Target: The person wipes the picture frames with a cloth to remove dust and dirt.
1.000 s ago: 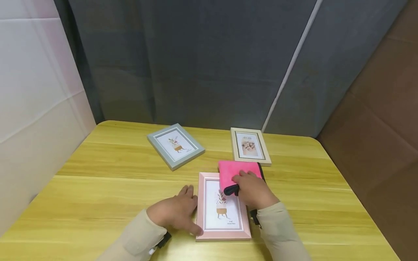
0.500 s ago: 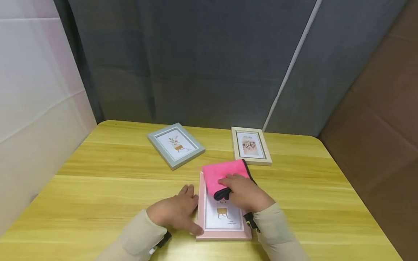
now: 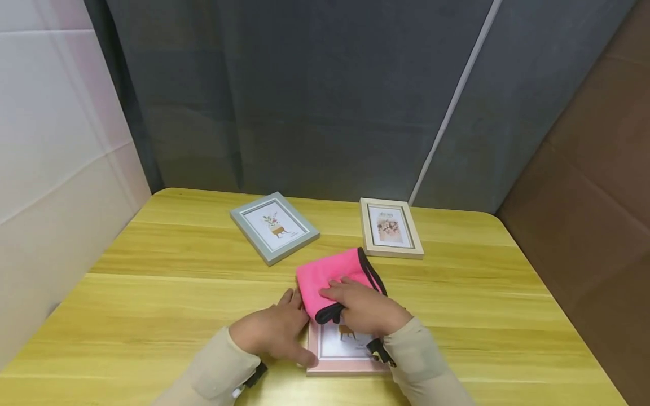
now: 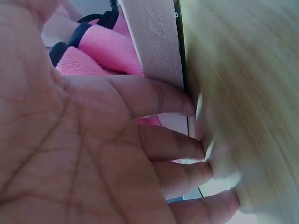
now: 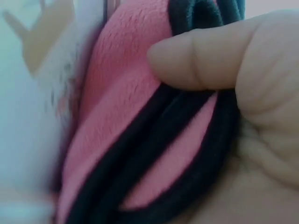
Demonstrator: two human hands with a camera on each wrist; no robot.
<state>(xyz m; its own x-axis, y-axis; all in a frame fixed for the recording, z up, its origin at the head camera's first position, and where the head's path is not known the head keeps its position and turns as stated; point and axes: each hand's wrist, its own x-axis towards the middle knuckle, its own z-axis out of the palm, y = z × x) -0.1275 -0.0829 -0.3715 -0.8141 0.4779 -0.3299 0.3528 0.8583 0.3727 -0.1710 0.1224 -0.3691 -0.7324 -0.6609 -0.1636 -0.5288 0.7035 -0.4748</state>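
Observation:
A folded pink cloth (image 3: 317, 279) with black edging lies over the upper part of a pink picture frame (image 3: 347, 367). My right hand (image 3: 367, 309) grips the cloth, and in the right wrist view the thumb (image 5: 196, 58) clamps its folded layers. The frame is flat on the table, its lower print showing a plant pot on legs. Along the frame's left side rests my left hand (image 3: 274, 328), fingers extended and thumb at the lower left corner. Seen from the left wrist, its fingertips touch the table beside the frame's side edge (image 4: 159, 44). The frame's top is hidden.
Behind, a grey-blue picture frame (image 3: 246, 228) lies angled at the left and a cream picture frame (image 3: 368, 231) at the right. Dark cloth (image 3: 325, 101) closes the back of the wooden table (image 3: 152, 304), with a white side panel (image 3: 66, 141) and a brown one (image 3: 594, 169).
My right hand has slid the cloth leftward across the pink frame, from its upper right to its upper left edge, covering more of the print. The left hand stays in place.

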